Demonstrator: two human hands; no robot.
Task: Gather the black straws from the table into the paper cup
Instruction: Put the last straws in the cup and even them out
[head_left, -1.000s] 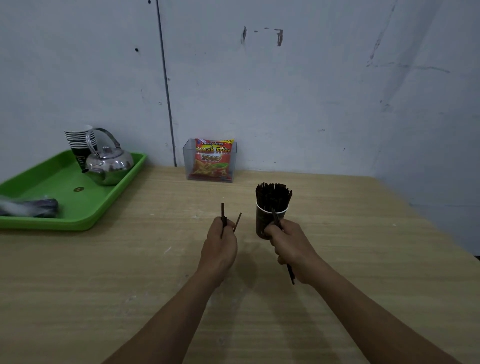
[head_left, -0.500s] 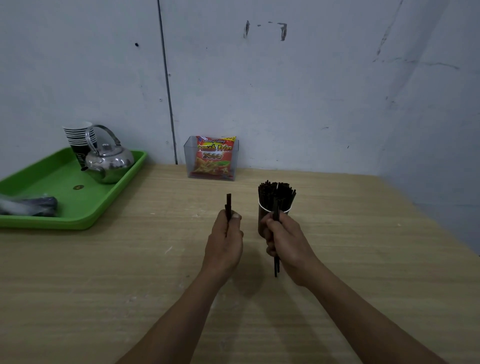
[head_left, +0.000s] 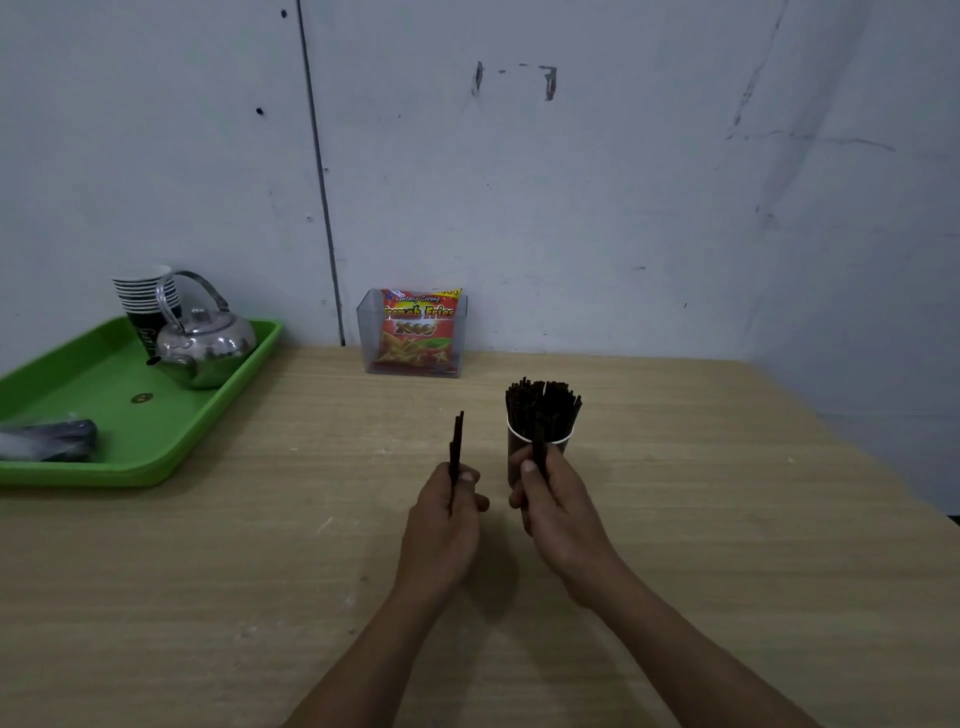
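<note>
The red snack packet (head_left: 418, 332) in the clear plastic box (head_left: 363, 340) reads "Kentang Goreng", "French Fries" and "2000". The yellow corner tag on the packet possibly ends in "000". White vertical lettering on the bottom cup of the cup stack (head_left: 141, 304) is illegible.

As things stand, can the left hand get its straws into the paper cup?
Probably yes. The left hand grips black straws upright just left of the paper cup, nothing between. The cup is crammed already and the right hand, holding a straw too, crowds its front, so room looks tight.
</note>
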